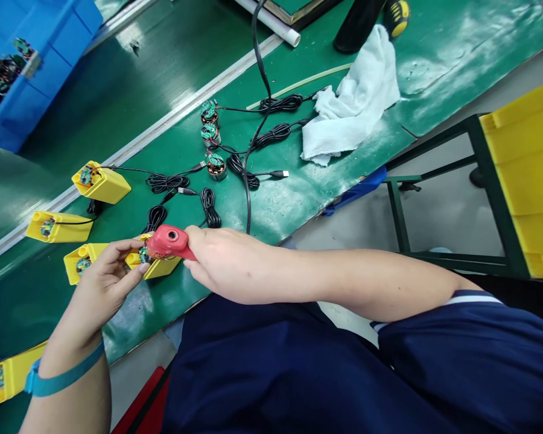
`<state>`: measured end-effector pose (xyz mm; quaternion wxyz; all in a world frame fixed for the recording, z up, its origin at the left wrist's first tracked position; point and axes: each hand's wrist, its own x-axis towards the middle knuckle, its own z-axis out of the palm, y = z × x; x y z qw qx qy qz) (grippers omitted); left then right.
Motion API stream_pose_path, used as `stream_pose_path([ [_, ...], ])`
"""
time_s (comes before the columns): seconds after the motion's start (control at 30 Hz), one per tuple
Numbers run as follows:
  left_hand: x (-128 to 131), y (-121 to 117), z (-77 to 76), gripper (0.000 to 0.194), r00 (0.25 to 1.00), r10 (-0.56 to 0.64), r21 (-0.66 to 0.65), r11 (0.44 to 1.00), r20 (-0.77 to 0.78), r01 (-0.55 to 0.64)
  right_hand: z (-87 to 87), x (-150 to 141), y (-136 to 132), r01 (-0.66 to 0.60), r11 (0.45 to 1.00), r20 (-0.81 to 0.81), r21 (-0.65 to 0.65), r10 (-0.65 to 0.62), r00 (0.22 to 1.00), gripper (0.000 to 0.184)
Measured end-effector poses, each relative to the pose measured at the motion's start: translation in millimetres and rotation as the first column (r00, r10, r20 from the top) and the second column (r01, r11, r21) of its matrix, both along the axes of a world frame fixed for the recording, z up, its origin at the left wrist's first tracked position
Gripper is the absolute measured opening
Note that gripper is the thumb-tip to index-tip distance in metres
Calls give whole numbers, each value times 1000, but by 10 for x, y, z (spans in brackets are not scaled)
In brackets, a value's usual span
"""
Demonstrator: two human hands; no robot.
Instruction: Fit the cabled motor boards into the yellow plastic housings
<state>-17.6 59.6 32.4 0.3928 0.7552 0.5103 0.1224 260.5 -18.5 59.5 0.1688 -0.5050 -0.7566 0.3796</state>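
My right hand [226, 262] is wrapped round the handle of a red hot glue gun [168, 240], whose nozzle end points down into a yellow plastic housing [163, 266]. Thumb and fingers of my left hand [111, 277] close on the open end of that same housing, beside a small green circuit board [145, 254] inside it. The nozzle tip is hidden. Just left of it lies another yellow housing [75, 264], partly behind my left hand. Two more, an upper yellow housing [111, 184] and a lower yellow housing [67, 229], lie further left, each with a board inside.
Three small motors [216, 166] with coiled black USB cables [278, 103] stand on the green mat. A white cloth [353, 102], a pale glue stick [308, 79] and a black cord [260, 66] lie nearby. A blue bin [58, 66] is upper left, a yellow crate [525, 181] right.
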Motion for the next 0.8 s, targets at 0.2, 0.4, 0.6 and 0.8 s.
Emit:
stream_pose_path([
  [0.2, 62, -100, 0, 49, 1000, -11, -21, 1000, 24, 12, -78, 49, -95, 68, 996, -198, -50, -77, 977, 15],
  [0.4, 91, -182, -1, 43, 1000, 10, 25, 1000, 23, -11, -173, 14, -215, 150, 982, -423, -119, -187, 887, 28],
  [0.6, 56, -199, -5, 42, 1000, 5, 28, 1000, 14, -6, -286, -71, -266, 214, 953, -424, -216, -289, 859, 15],
  [0.8, 5, -189, -54, 43, 999, -36, 25, 999, 6, 35, -297, -108, -289, 234, 930, -425, -285, -341, 839, 15],
])
